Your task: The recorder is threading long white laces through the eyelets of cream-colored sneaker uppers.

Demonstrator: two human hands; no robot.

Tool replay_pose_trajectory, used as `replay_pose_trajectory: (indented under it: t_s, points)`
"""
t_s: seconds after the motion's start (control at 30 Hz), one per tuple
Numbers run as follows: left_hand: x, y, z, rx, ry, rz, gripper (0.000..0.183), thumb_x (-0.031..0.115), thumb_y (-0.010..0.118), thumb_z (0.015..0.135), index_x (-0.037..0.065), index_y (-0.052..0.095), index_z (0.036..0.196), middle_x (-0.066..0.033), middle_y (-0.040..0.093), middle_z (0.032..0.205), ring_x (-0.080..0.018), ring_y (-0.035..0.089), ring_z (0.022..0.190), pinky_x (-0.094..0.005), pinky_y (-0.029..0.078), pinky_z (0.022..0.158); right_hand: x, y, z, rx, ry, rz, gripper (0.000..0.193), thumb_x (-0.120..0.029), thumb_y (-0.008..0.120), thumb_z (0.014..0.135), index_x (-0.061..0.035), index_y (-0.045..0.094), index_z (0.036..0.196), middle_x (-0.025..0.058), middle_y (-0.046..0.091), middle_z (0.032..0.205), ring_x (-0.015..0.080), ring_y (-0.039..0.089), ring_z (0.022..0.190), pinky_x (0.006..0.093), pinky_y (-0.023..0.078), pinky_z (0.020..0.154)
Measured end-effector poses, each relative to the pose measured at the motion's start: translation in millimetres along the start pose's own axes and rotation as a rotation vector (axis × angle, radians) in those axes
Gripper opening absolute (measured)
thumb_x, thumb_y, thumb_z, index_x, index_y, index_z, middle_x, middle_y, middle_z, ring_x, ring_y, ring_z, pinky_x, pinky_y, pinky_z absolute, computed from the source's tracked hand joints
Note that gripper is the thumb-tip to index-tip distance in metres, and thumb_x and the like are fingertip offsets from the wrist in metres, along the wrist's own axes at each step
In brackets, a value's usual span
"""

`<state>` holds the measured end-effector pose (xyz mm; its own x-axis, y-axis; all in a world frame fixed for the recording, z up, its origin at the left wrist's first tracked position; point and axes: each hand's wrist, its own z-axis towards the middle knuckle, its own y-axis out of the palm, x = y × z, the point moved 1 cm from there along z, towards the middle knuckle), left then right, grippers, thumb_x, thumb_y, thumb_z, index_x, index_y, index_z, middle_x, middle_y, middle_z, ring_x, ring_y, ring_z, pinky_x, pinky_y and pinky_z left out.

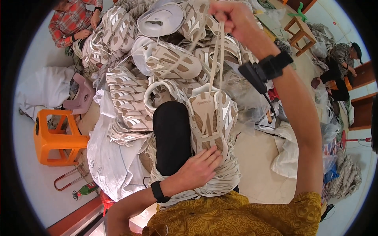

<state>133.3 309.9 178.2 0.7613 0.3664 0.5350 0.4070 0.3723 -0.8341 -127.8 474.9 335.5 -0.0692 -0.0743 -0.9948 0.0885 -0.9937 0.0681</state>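
Observation:
A beige and white shoe upper (pixel 208 114) lies on my lap, its toe toward me. My left hand (pixel 201 167) holds it at the toe end, fingers over the front; the thumb is hidden. High above the far end, my right hand (pixel 232 19) is closed on two strands of flat cream shoelace (pixel 217 63), drawn taut up from the shoe's eyelets. One lace bar crosses the front of the lacing. Beneath the shoe spreads a thick bundle of cream laces (pixel 220 183). An oblong black pad (pixel 171 137) lies just left of the shoe.
Many similar shoe uppers (pixel 173 61) are heaped ahead, with a nested stack (pixel 128 98) at left. An orange stool (pixel 59 137), white sack (pixel 110 157) and green bottle (pixel 86 190) stand left. At right are a wooden stool (pixel 300 35) and plastic bags. Two other people work farther off.

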Motion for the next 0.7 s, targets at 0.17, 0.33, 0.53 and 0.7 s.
replay_pose_trajectory:
  t_s: [0.17, 0.33, 0.53, 0.7]
  points:
    - [-30, -18, -6, 0.132, -0.170, -0.506, 0.028, 0.008, 0.054, 0.078, 0.000, 0.054, 0.105, -0.0125, 0.057, 0.102, -0.0221, 0.053, 0.100, -0.0327, 0.044, 0.086, -42, 5, -30, -0.219, -0.244, -0.091, 0.020, -0.013, 0.053, 0.078, 0.0029, 0.055, 0.065, 0.0010, 0.043, 0.049, 0.0064, 0.035, 0.038, 0.0213, 0.025, 0.035]
    - [-80, -73, 30, 0.365, -0.546, -0.751, 0.022, 0.006, 0.049, 0.085, 0.002, 0.058, 0.105, -0.0050, 0.061, 0.088, -0.0103, 0.057, 0.078, -0.0232, 0.047, 0.069, -53, 32, -62, -0.221, -0.168, -0.038, 0.024, -0.015, 0.056, 0.081, 0.0051, 0.057, 0.067, 0.0025, 0.049, 0.050, 0.0064, 0.036, 0.037, 0.0215, 0.026, 0.035]
    - [-63, -81, 72, 0.146, -0.349, -0.862, 0.025, 0.009, 0.055, 0.084, 0.005, 0.058, 0.108, -0.0011, 0.061, 0.091, -0.0061, 0.054, 0.076, -0.0225, 0.046, 0.066, -55, 46, -69, -0.267, -0.313, -0.093, 0.023, -0.017, 0.054, 0.081, 0.0049, 0.059, 0.075, 0.0020, 0.049, 0.052, 0.0055, 0.033, 0.037, 0.0206, 0.025, 0.034]
    - [-53, -90, 78, 0.102, -0.436, -0.951, 0.026, 0.018, 0.054, 0.086, 0.002, 0.058, 0.106, -0.0026, 0.060, 0.096, -0.0048, 0.051, 0.070, -0.0216, 0.044, 0.066, -43, 46, -71, -0.268, -0.276, -0.101, 0.025, -0.019, 0.057, 0.080, 0.0058, 0.060, 0.074, 0.0029, 0.050, 0.057, 0.0037, 0.033, 0.039, 0.0203, 0.023, 0.037]
